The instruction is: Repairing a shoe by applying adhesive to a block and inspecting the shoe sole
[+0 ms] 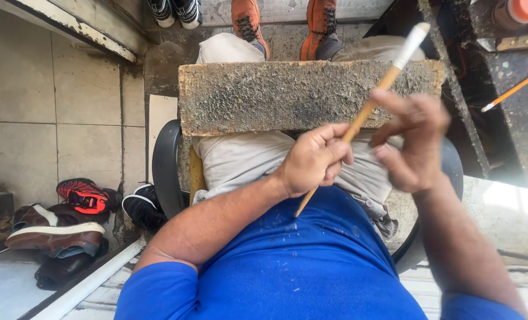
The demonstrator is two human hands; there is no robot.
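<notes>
Both your hands are clamped on the brush [367, 106] — left hand [314, 159] low, right hand [415, 139] higher; keep its tip steady above the board [264, 95].

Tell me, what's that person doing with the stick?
A seated person holds a thin brush in both hands. The left hand grips the wooden handle low down and the right hand pinches it higher up. Its white tip points up over a rough, worn board on their lap. Shoes lie on the floor.
</notes>
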